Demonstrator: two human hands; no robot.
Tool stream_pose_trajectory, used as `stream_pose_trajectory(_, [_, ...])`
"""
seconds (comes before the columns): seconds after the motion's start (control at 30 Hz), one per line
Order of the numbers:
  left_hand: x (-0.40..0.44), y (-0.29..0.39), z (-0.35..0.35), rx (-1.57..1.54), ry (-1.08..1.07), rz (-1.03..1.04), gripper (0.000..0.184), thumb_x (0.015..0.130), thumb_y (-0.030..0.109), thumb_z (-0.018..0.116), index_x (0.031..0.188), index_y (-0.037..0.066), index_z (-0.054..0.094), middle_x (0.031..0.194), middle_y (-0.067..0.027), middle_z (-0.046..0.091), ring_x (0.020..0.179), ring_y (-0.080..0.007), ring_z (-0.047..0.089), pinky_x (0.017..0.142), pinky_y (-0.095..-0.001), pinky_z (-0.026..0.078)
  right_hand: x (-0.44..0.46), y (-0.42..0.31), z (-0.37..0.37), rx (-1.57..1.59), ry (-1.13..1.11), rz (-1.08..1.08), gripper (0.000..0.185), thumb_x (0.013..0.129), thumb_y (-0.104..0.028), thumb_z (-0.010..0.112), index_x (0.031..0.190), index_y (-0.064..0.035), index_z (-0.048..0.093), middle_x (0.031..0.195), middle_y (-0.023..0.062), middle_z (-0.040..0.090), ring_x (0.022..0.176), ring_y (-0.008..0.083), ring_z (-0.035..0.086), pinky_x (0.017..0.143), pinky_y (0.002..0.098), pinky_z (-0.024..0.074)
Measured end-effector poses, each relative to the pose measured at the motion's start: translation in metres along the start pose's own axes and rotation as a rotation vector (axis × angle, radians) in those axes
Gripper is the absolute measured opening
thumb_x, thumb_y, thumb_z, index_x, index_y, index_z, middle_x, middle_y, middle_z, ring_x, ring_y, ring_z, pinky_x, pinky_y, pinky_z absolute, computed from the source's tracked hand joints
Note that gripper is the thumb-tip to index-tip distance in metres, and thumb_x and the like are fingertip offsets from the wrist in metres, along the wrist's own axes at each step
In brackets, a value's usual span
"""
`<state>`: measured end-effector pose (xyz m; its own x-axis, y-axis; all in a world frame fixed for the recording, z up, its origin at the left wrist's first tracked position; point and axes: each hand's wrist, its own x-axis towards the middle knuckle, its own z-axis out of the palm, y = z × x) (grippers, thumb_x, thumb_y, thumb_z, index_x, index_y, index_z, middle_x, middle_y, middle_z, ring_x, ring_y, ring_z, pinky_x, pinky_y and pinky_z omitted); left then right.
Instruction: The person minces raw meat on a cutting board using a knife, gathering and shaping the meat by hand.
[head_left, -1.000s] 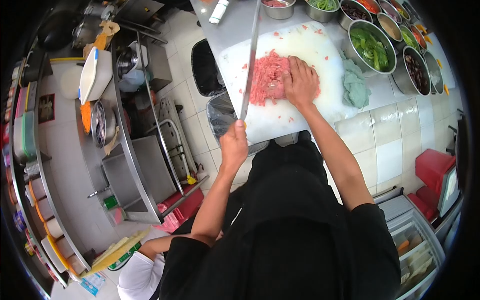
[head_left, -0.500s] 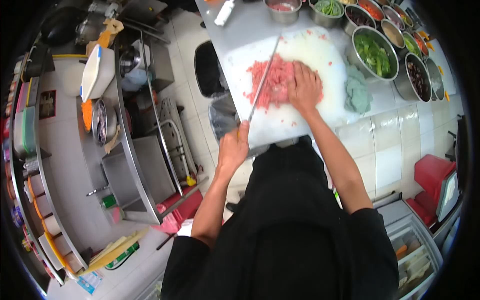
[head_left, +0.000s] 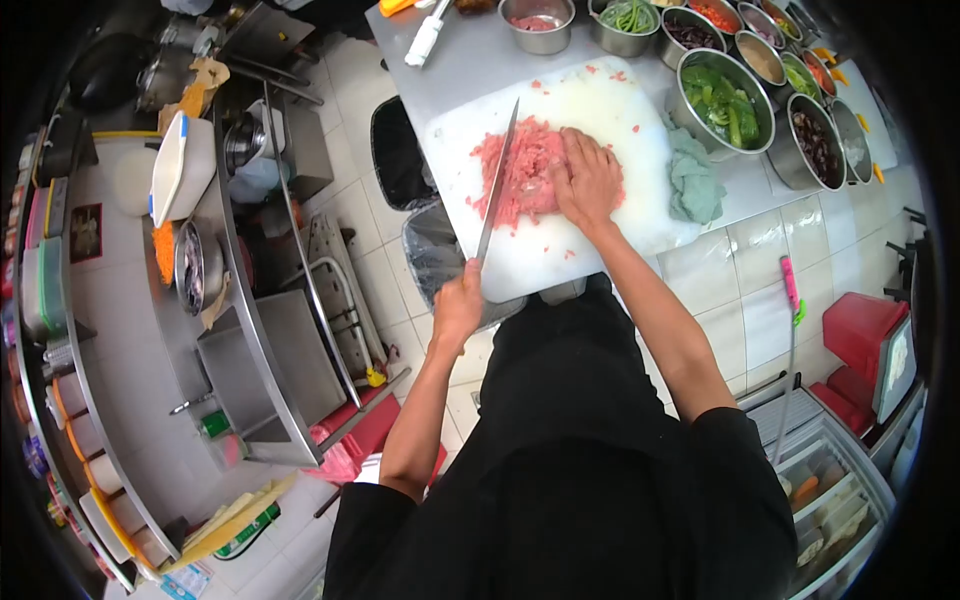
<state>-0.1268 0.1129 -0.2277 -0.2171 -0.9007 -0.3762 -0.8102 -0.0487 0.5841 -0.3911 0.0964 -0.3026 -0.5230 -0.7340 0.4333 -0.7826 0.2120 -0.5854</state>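
Observation:
My left hand (head_left: 459,305) is closed around the handle of a long knife (head_left: 499,185). Its blade points away from me and lies along the left part of a pile of chopped pink raw meat (head_left: 530,178). Flat on the right side of that pile rests my right hand (head_left: 590,185), fingers stretched out and holding nothing. Under the meat is a white cutting board (head_left: 640,215), with small scraps scattered over it. A crumpled green cloth (head_left: 694,178) lies at the board's right edge.
Metal bowls of greens (head_left: 722,105) and dark pieces (head_left: 815,150) crowd the counter's right side. A bowl with some meat (head_left: 538,25) and a white-handled tool (head_left: 426,40) are at the back. Lined bins (head_left: 425,255) stand left of the counter; a steel sink (head_left: 280,350) is further left.
The knife has drawn back toward me, its tip now nearer the meat than the board's far edge. My right hand stays on the pile. The whole view has shifted slightly.

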Motion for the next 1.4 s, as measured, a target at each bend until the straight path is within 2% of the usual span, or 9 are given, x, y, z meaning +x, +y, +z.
stream_pose_trajectory(0.1, [-0.008, 0.013, -0.018, -0.020, -0.065, -0.131, 0.067, 0.105, 0.051, 0.038, 0.087, -0.007, 0.067, 0.075, -0.0278, 0.066, 0.069, -0.0441, 0.064, 0.070, -0.0507, 0.048, 0.011, 0.011, -0.008, 0.374, -0.042, 0.263, 0.043, 0.093, -0.029, 0.057, 0.126, -0.0019, 0.063, 0.124, 0.0202, 0.065, 0.121, 0.0346, 0.056, 0.107, 0.0470, 0.0375])
stream_pose_trajectory(0.2, [-0.023, 0.026, -0.024, -0.213, 0.066, -0.011, 0.072, 0.103, 0.059, 0.042, 0.069, -0.002, 0.059, 0.057, -0.0063, 0.052, 0.054, -0.0145, 0.051, 0.051, -0.0333, 0.042, 0.056, 0.047, -0.014, 0.081, 0.105, 0.150, 0.049, 0.093, -0.029, 0.059, 0.134, -0.0016, 0.057, 0.136, 0.0226, 0.058, 0.130, 0.0379, 0.049, 0.111, 0.0498, 0.0335])
stream_pose_trajectory(0.4, [-0.009, -0.001, -0.005, -0.116, 0.013, -0.064, 0.078, 0.104, 0.061, 0.033, 0.066, -0.002, 0.056, 0.049, -0.0052, 0.047, 0.041, -0.0173, 0.046, 0.043, -0.0350, 0.039, 0.118, 0.106, 0.023, -0.378, -0.217, 0.078, 0.065, 0.099, -0.037, 0.050, 0.151, -0.0006, 0.035, 0.160, 0.0201, 0.030, 0.147, 0.0433, 0.024, 0.120, 0.0537, 0.0201])
stream_pose_trajectory(0.73, [-0.029, 0.024, -0.016, -0.267, -0.001, -0.278, 0.071, 0.105, 0.056, 0.036, 0.068, -0.001, 0.057, 0.056, -0.0065, 0.051, 0.055, -0.0155, 0.052, 0.053, -0.0357, 0.041, 0.115, 0.071, 0.057, 0.216, -0.250, -0.197, 0.041, 0.088, -0.006, 0.060, 0.129, -0.0014, 0.060, 0.137, 0.0184, 0.056, 0.133, 0.0371, 0.046, 0.113, 0.0428, 0.0381])
stream_pose_trajectory(0.87, [-0.024, 0.003, 0.022, -0.352, 0.278, 0.032, 0.073, 0.101, 0.065, 0.038, 0.069, 0.002, 0.055, 0.050, -0.0030, 0.046, 0.037, -0.0113, 0.041, 0.035, -0.0299, 0.032, 0.116, 0.060, 0.055, 0.190, -0.226, -0.356, 0.042, 0.084, -0.002, 0.059, 0.125, -0.0016, 0.062, 0.120, 0.0184, 0.064, 0.117, 0.0355, 0.055, 0.108, 0.0421, 0.0420])
stream_pose_trajectory(1.0, [-0.019, 0.007, 0.001, -0.189, -0.034, -0.305, 0.072, 0.104, 0.059, 0.035, 0.070, -0.001, 0.057, 0.051, -0.0035, 0.047, 0.048, -0.0136, 0.051, 0.045, -0.0316, 0.039, 0.115, 0.067, 0.040, 0.182, -0.452, -0.402, 0.040, 0.081, -0.003, 0.058, 0.120, -0.0026, 0.066, 0.117, 0.0178, 0.066, 0.113, 0.0341, 0.057, 0.103, 0.0403, 0.0446])
stream_pose_trajectory(1.2, [-0.018, -0.002, 0.030, -0.063, 0.229, 0.092, 0.067, 0.107, 0.051, 0.037, 0.075, -0.003, 0.060, 0.060, -0.0061, 0.054, 0.059, -0.0126, 0.053, 0.054, -0.0330, 0.042, 0.077, 0.044, -0.014, 0.369, -0.577, -0.119, 0.030, 0.095, -0.013, 0.052, 0.118, -0.0014, 0.067, 0.111, 0.0189, 0.068, 0.110, 0.0346, 0.060, 0.102, 0.0415, 0.0449])
stream_pose_trajectory(1.27, [-0.013, -0.003, 0.020, 0.034, 0.011, -0.105, 0.056, 0.106, 0.043, 0.041, 0.088, -0.004, 0.065, 0.077, -0.0301, 0.064, 0.074, -0.0494, 0.064, 0.069, -0.0536, 0.048, 0.057, 0.044, -0.023, 0.390, -0.524, -0.025, 0.030, 0.099, -0.014, 0.049, 0.121, -0.0011, 0.065, 0.116, 0.0170, 0.068, 0.108, 0.0339, 0.062, 0.099, 0.0404, 0.0469])
stream_pose_trajectory(1.4, [-0.032, 0.043, -0.008, -0.179, 0.061, -0.120, 0.059, 0.105, 0.045, 0.040, 0.088, -0.006, 0.065, 0.079, -0.0314, 0.064, 0.081, -0.0500, 0.065, 0.073, -0.0549, 0.047, 0.039, 0.042, -0.045, 0.495, -0.517, 0.240, 0.029, 0.102, -0.009, 0.048, 0.126, -0.0006, 0.063, 0.124, 0.0169, 0.067, 0.104, 0.0310, 0.066, 0.091, 0.0370, 0.0520])
